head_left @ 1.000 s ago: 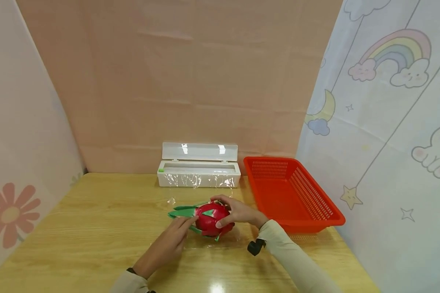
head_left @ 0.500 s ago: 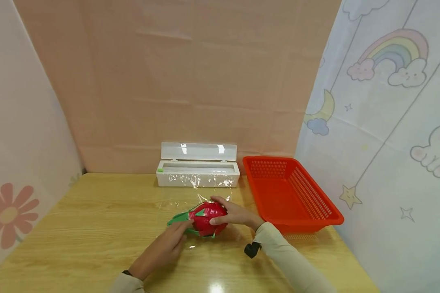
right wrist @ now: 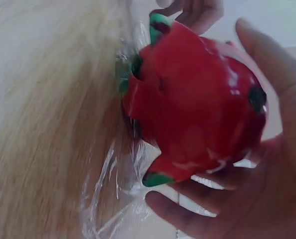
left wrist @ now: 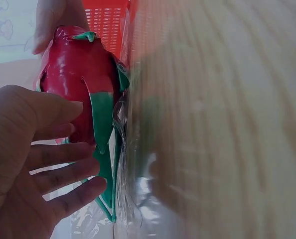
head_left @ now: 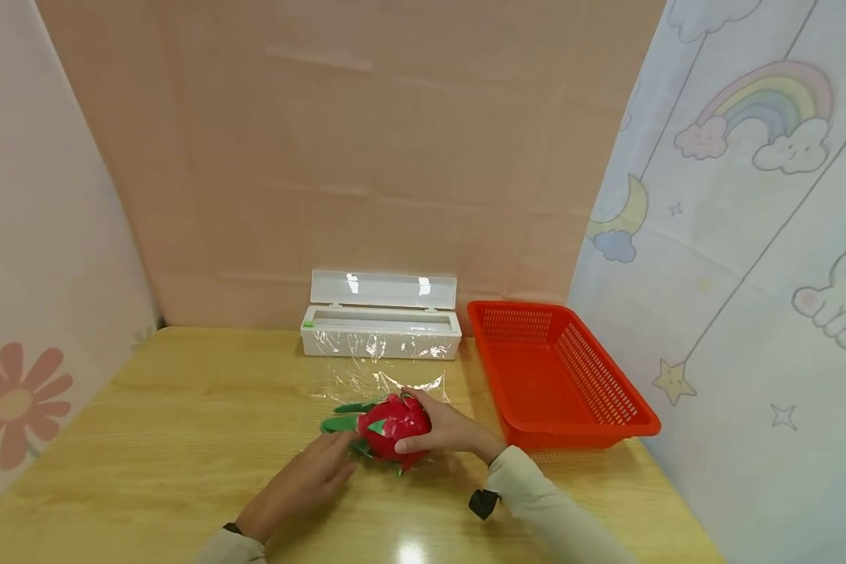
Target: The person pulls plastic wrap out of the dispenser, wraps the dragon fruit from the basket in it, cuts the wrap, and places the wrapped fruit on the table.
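Observation:
A red dragon fruit (head_left: 403, 423) with green leaf tips lies on its side on clear plastic wrap (head_left: 352, 384), its long leaves pointing left. My right hand (head_left: 447, 427) holds its rounded right end, thumb on the near side and fingers on the far side. At the leafy end is my left hand (head_left: 313, 474), fingertips touching or very near it. The left wrist view shows that hand's fingers (left wrist: 68, 172) spread and fairly straight beside the green leaves (left wrist: 102, 119). In the right wrist view, crinkled wrap lies under the fruit (right wrist: 198, 99).
Behind the fruit stands a white plastic-wrap dispenser (head_left: 381, 343) with its lid (head_left: 384, 288) raised; the wrap runs from its front onto the table (head_left: 183, 407). A red perforated basket (head_left: 493, 376) sits to the right, near the printed wall cloth.
The dragon fruit has shifted a little left, and its leaves show at a different angle. Both hands have moved slightly left with it. The wrap behind it looks more wrinkled.

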A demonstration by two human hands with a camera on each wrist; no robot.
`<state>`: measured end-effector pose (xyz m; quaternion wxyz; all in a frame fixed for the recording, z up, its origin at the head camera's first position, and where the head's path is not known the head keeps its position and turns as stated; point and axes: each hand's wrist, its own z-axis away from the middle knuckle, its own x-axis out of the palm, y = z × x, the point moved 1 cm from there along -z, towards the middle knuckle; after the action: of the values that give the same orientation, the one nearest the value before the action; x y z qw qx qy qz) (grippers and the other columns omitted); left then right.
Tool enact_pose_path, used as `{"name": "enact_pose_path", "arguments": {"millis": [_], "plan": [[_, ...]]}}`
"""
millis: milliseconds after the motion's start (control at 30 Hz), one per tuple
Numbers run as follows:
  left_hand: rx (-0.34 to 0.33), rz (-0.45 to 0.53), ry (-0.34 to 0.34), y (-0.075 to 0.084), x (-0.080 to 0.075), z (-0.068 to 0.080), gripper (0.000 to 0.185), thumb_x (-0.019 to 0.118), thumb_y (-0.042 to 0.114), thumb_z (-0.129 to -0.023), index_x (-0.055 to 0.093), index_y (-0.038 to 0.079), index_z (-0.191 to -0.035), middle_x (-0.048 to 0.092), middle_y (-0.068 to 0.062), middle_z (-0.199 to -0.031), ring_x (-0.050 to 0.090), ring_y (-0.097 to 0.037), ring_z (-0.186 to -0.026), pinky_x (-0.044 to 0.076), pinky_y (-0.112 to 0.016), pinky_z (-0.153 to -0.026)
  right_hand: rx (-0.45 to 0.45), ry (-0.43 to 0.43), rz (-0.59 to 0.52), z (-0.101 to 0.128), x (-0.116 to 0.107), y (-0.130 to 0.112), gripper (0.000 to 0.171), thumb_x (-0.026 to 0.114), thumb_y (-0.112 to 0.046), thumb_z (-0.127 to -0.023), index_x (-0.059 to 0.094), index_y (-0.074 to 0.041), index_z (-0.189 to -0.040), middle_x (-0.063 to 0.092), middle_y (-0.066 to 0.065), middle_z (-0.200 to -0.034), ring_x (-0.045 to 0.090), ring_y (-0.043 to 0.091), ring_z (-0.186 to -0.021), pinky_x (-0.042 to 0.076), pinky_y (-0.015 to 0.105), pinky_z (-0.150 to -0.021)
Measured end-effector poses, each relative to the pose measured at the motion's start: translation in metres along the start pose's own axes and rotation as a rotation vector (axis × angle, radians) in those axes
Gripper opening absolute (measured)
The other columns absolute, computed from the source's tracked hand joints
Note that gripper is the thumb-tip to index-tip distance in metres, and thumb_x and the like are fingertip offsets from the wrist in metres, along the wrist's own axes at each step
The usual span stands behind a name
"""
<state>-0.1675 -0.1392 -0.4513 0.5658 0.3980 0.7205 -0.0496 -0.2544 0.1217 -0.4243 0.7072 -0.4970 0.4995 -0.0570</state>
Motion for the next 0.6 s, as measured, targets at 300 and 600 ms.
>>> {"name": "enact_pose_path", "arguments": {"millis": [300,600], "plan": [[0.132,-0.066,-0.044,0.003,0.0,0.006,0.012,0.064,0.011,-0.096,0.073,0.012,-0.104,0.067,0.002,-0.109,0.061,-0.021,-0.106,0.053,-0.043,-0.09,-0.063,0.073,-0.014,-0.006,0.001,-0.005,0.071,0.084,-0.031,-0.078,0.051,-0.008,-0.136,0.064,0.007,-0.121,0.063,0.021,-0.106,0.056,0.03,-0.085],[0.201,-0.041,-0.108,-0.003,-0.002,0.007,0.013,0.065,0.009,-0.094,0.075,0.013,-0.089,0.067,0.008,-0.091,0.063,-0.009,-0.089,0.054,-0.033,-0.081,-0.076,0.068,-0.061,-0.026,-0.008,0.004,0.072,0.085,-0.026,-0.078,0.05,-0.013,-0.139,0.062,0.008,-0.125,0.06,0.024,-0.11,0.056,0.035,-0.087]]}}
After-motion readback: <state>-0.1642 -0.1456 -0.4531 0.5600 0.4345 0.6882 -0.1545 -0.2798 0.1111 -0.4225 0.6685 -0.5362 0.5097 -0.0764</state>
